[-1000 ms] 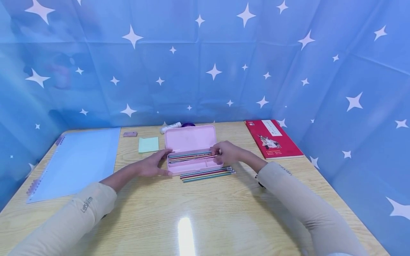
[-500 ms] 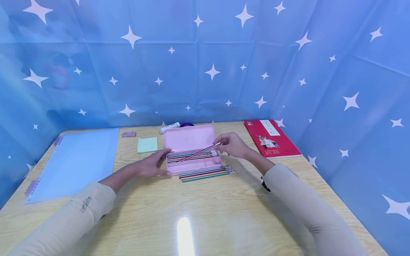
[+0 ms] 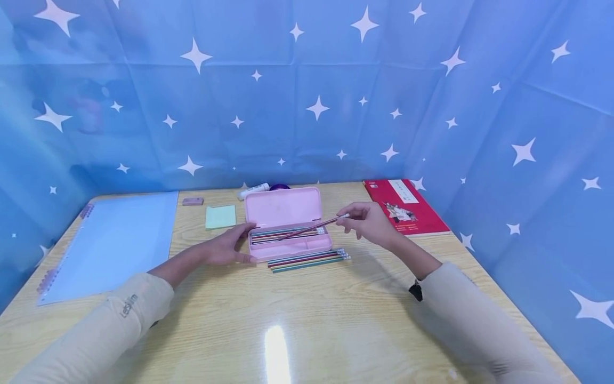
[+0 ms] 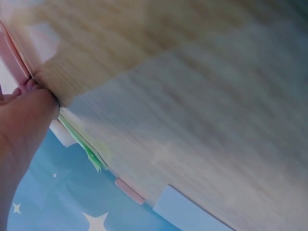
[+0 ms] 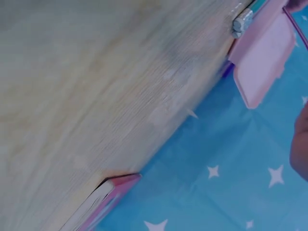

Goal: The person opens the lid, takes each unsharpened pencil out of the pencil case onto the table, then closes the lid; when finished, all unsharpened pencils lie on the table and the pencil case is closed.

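In the head view, a pink pencil case (image 3: 283,208) lies with its lid up. My left hand (image 3: 224,248) grips the case's left end, the thumb at the front corner and the fingers toward the back. My right hand (image 3: 369,221) pinches a dark red pencil (image 3: 331,221) near its eraser end. The pencil slants down to the left over the case. Several pencils (image 3: 268,234) lie inside the back compartment. Just in front of the case is a row of pencils (image 3: 307,261) on the table. The right wrist view shows only edges of the right hand (image 5: 299,149).
Left of the case are a green sticky note pad (image 3: 220,217), an eraser (image 3: 193,201) and a large white spiral-bound pad (image 3: 115,240). A white tube (image 3: 254,191) and a purple round thing (image 3: 280,187) sit behind the lid. A red book (image 3: 408,208) lies at the right.
My right hand has lifted the dark red pencil's eraser end out of the case and drawn it to the right. The left hand has stayed at the case.
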### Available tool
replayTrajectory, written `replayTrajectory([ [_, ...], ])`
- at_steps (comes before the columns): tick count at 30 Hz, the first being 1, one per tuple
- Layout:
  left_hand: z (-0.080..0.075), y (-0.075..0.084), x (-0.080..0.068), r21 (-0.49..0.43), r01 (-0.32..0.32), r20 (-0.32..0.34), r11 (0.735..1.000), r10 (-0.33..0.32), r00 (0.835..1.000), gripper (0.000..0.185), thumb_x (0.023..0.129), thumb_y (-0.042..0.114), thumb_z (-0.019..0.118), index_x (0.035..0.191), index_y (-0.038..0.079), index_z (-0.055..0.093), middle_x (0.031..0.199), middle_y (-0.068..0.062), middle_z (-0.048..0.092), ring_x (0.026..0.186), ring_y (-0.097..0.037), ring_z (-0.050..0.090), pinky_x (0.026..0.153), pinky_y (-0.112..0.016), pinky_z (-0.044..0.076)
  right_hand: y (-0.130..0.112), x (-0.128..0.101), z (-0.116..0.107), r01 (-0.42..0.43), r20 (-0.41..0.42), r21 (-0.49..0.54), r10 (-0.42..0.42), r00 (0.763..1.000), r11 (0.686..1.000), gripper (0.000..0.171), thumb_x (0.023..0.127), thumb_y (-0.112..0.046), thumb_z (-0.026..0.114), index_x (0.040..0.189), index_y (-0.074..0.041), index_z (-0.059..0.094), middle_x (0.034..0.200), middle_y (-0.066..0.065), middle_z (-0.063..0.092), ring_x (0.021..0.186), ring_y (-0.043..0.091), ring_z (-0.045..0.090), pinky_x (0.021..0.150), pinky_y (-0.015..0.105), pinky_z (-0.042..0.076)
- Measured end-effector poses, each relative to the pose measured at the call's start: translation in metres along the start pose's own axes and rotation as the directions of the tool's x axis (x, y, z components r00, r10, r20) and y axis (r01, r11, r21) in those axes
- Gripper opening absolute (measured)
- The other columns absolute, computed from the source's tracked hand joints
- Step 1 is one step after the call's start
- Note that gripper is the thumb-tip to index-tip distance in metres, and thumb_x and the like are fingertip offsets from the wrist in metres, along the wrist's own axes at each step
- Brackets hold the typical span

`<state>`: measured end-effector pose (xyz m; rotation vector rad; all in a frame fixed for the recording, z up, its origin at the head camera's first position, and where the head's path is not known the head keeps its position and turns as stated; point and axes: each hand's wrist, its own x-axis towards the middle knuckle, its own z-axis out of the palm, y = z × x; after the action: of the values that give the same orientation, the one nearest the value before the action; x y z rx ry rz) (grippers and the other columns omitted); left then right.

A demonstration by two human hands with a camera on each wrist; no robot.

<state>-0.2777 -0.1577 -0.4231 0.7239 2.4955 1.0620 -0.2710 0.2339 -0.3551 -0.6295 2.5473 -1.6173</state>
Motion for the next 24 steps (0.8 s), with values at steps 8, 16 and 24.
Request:
replayTrajectory([
  [8, 0.000, 0.000, -0.001, -0.012, -0.011, 0.006, 1.000, 0.011, 1.000, 0.107, 0.083, 0.040, 0.079, 0.157, 0.001, 0.013, 0.159, -0.022, 0.024, 0.147, -0.039, 0.022, 0.121, -0.050, 0.017, -0.005, -0.030, -0.011, 0.037, -0.029, 0.024, -0.036, 0.999, 0.999, 0.025, 0.091, -0.011, 0.073, 0.109, 0.006, 0.068, 0.086, 0.005, 0.073, 0.070, 0.023, 0.067, 0.053, 0.026, 0.054],
  [16, 0.000, 0.000, -0.001, -0.015, -0.016, 0.007, 1.000, 0.016, 1.000, 0.107, 0.083, 0.041, 0.079, 0.156, 0.000, 0.013, 0.159, -0.023, 0.023, 0.147, -0.039, 0.021, 0.120, -0.049, 0.018, -0.006, -0.050, -0.009, 0.033, 0.052, 0.027, -0.034, 0.998, 0.999, 0.023, 0.091, -0.008, 0.072, 0.108, 0.007, 0.068, 0.082, 0.007, 0.072, 0.068, 0.023, 0.066, 0.051, 0.026, 0.053],
  [24, -0.001, 0.001, -0.001, -0.013, -0.011, 0.008, 1.000, 0.011, 1.000, 0.106, 0.083, 0.040, 0.080, 0.156, 0.000, 0.014, 0.159, -0.023, 0.024, 0.147, -0.039, 0.022, 0.120, -0.050, 0.018, 0.003, -0.059, 0.000, -0.035, 0.102, -0.050, 0.040, 0.994, 0.998, 0.016, 0.090, -0.013, 0.074, 0.102, -0.003, 0.069, 0.088, 0.023, 0.070, 0.073, 0.041, 0.065, 0.048, 0.025, 0.050],
])
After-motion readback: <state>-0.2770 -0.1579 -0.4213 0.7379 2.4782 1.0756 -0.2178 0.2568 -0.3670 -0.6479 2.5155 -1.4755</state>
